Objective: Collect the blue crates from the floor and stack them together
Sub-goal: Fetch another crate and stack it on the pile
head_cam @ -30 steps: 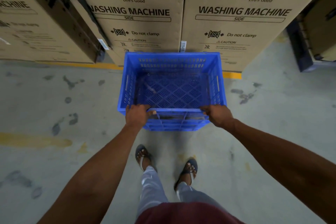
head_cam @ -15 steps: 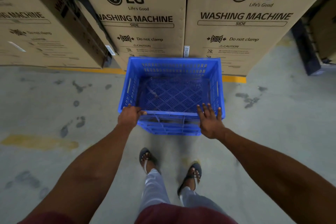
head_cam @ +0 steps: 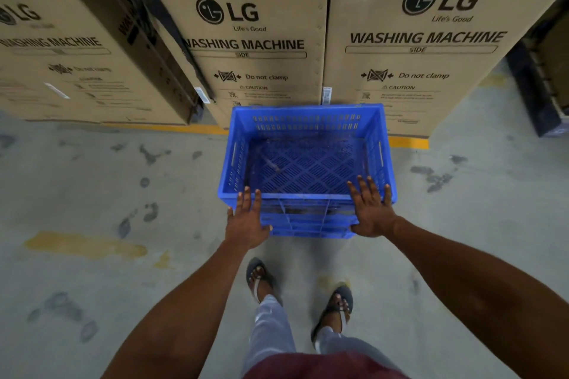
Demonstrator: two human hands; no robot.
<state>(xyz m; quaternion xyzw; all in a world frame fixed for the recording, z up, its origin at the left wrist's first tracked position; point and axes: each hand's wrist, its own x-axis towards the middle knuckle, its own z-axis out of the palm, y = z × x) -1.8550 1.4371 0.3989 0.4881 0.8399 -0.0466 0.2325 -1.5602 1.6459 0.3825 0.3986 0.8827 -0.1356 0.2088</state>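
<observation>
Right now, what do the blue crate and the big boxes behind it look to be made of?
Blue crate: looks like moulded plastic with a slight sheen, going by its slotted walls, lattice floor and ribbed near side. Big boxes: brown corrugated cardboard by the look, matte, with black print and a dark strap across them. Floor: seems bare concrete, grey and stained.
</observation>
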